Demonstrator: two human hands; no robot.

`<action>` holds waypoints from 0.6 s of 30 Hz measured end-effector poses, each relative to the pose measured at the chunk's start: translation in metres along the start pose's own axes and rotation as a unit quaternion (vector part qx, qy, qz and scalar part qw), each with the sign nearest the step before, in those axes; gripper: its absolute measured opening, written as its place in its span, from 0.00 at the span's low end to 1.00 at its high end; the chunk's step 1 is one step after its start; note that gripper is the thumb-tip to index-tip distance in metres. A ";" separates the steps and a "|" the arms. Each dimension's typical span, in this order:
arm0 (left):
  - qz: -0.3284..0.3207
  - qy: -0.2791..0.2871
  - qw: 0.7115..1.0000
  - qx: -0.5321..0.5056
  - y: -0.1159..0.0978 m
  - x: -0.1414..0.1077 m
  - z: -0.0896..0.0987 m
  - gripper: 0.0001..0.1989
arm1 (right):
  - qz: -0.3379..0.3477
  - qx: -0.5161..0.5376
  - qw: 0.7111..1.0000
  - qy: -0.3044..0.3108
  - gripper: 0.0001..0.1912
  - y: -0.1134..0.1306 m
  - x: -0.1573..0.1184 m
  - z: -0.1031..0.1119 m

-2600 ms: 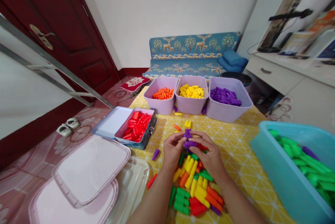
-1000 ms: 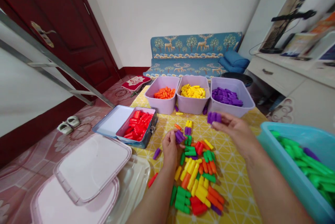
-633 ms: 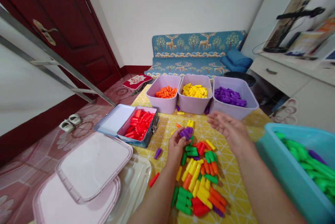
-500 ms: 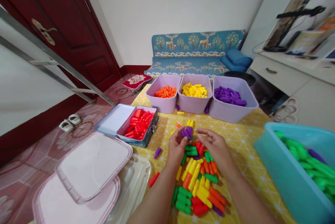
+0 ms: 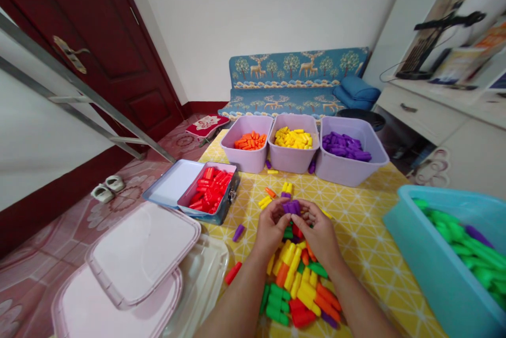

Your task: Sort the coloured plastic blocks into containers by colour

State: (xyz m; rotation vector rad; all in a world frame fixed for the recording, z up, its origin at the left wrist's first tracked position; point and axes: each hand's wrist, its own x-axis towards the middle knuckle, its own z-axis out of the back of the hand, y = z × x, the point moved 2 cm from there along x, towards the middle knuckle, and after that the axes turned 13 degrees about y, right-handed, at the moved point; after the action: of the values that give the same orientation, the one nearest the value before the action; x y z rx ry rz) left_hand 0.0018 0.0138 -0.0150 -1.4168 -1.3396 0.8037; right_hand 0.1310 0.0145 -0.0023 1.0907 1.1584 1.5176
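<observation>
Purple pieces are gripped between my left hand and my right hand, whose thumbs meet at their near side. Both hands are closed around them. Below and between my forearms lies a pile of yellow, green, orange and red pieces. Just beyond my hands are a few yellow pieces and an orange one. A single purple piece and a red piece lie left of my left arm.
Three lilac bins hold orange, yellow and purple pieces at the back. An open tin of red pieces and stacked lids are left. A turquoise bin of green pieces stands right.
My right hand has moved left and closed on the purple pieces, meeting my left hand. Earlier it was apart from them with its fingers spread.
</observation>
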 end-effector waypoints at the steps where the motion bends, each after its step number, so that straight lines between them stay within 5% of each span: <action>1: 0.001 -0.001 1.000 -0.004 0.000 0.000 0.000 0.19 | -0.003 0.001 1.000 -0.002 0.19 0.000 0.000 -0.001; 18: -0.002 0.015 0.999 0.033 0.007 -0.001 0.005 0.20 | -0.005 -0.021 1.000 0.005 0.15 -0.004 -0.001 0.001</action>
State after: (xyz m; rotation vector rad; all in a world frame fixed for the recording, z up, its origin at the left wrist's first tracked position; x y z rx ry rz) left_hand -0.0011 0.0146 -0.0233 -1.3690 -1.2807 0.8141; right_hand 0.1332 0.0141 -0.0066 1.0488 1.1324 1.5351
